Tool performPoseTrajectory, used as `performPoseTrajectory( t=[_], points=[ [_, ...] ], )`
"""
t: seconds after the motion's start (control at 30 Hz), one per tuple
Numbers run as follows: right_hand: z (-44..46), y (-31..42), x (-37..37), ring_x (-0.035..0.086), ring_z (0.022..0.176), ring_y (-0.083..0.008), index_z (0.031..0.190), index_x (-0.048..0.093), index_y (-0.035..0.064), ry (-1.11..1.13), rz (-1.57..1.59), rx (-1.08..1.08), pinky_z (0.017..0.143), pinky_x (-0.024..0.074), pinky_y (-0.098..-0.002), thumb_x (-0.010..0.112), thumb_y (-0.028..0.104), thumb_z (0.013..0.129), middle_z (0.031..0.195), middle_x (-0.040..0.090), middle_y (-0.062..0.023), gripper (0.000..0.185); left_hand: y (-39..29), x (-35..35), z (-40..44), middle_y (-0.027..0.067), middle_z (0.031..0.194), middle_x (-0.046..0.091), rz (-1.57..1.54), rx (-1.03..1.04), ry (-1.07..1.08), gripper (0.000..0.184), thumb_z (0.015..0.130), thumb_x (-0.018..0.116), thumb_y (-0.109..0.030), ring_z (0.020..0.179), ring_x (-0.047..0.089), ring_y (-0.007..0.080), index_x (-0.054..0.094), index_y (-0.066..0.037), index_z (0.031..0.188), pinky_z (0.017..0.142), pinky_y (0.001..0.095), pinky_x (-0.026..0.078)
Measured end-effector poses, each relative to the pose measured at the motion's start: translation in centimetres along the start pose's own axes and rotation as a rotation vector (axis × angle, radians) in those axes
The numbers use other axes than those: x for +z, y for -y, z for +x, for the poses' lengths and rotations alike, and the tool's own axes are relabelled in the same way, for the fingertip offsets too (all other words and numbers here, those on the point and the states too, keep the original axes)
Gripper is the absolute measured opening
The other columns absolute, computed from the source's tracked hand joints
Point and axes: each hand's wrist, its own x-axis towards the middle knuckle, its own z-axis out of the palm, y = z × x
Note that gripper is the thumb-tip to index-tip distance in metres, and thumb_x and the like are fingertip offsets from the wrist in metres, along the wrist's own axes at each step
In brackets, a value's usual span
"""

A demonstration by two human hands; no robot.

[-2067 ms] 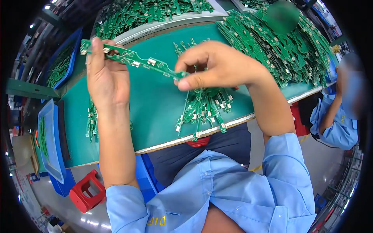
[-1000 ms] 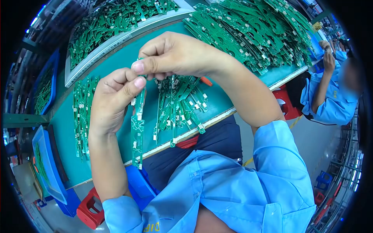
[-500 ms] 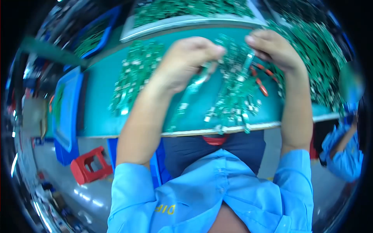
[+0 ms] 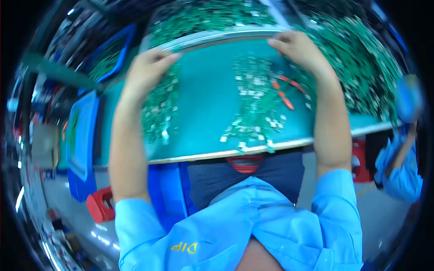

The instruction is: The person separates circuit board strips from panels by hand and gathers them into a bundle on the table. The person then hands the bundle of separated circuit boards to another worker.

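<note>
My left hand (image 4: 151,71), slightly blurred, is at the upper end of the left pile of narrow green circuit boards (image 4: 160,113). Its thumb and fingers are pressed together; what lies between them is hidden. My right hand (image 4: 297,50) hovers by the table's far side, to the right of the upper end of the middle pile of circuit boards (image 4: 253,99). Its fingers are also closed, and I cannot make out anything in them. Below the right hand lies a tool with orange-red handles (image 4: 285,96), like pliers or cutters, touching the middle pile's right side.
A pale-rimmed tray (image 4: 217,34) full of green boards stands at the back. A large heap of boards (image 4: 357,67) covers the right. Blue trays (image 4: 92,135) stand at the left, a red stool (image 4: 100,205) below. Another person (image 4: 398,169) is at the far right.
My left hand has moved left from the middle pile to the left pile; the green strip once in it no longer shows. My right hand has shifted slightly left, and its strip no longer shows.
</note>
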Motion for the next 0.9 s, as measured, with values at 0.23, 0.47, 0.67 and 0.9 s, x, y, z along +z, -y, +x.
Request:
performPoseTrajectory(
  t=[0.23, 0.47, 0.67, 0.9],
  points=[
    [-1.7, -2.5, -5.9, 0.056, 0.064, -0.0116, 0.088, 0.062, 0.0082, -0.352, -0.256, 0.212, 0.054, 0.0412, -0.0247, 0.065, 0.022, 0.083, 0.076, 0.062, -0.0048, 0.014, 3.1, 0.6, 0.0, 0.0136, 0.082, 0.063, 0.610, 0.181, -0.152, 0.032, 0.082, 0.065, -0.029, 0.070, 0.060, 0.0225, 0.061, 0.002, 0.090, 0.065, 0.0345, 0.046],
    [-0.6, -2.5, -3.1, 0.059, 0.105, -0.0298, 0.118, 0.058, 0.0090, -0.076, -0.590, 0.380, 0.087, 0.0471, -0.0399, 0.076, 0.025, 0.069, 0.112, 0.063, -0.0126, 0.055, -3.2, 7.7, -0.8, 0.0120, 0.080, 0.064, 0.143, 0.202, 0.129, 0.031, 0.084, 0.064, -0.030, 0.074, 0.061, 0.0208, 0.063, -0.001, 0.093, 0.068, 0.0331, 0.048],
    [-0.1, -3.5, -3.4, 0.064, 0.089, -0.0254, 0.115, 0.058, 0.0039, -0.136, -0.426, 0.333, 0.078, 0.0485, -0.0363, 0.072, 0.019, 0.073, 0.098, 0.066, -0.0140, 0.047, -2.2, 10.1, -0.7, 0.0053, 0.076, 0.062, -0.249, 0.089, 0.159, 0.021, 0.088, 0.061, -0.024, 0.070, 0.058, 0.0109, 0.062, -0.003, 0.091, 0.060, 0.0263, 0.045],
    [-2.1, 3.6, -0.9, 0.053, 0.067, -0.0023, 0.107, 0.056, 0.0012, -0.023, 0.679, -0.050, 0.053, 0.0391, -0.0183, 0.069, 0.018, 0.078, 0.085, 0.061, 0.0004, 0.036, -3.7, 9.3, -2.9, 0.0078, 0.096, 0.060, -0.795, 0.129, 0.274, 0.030, 0.089, 0.061, -0.019, 0.078, 0.059, 0.0129, 0.052, -0.002, 0.112, 0.063, 0.0253, 0.047]
  ],
)
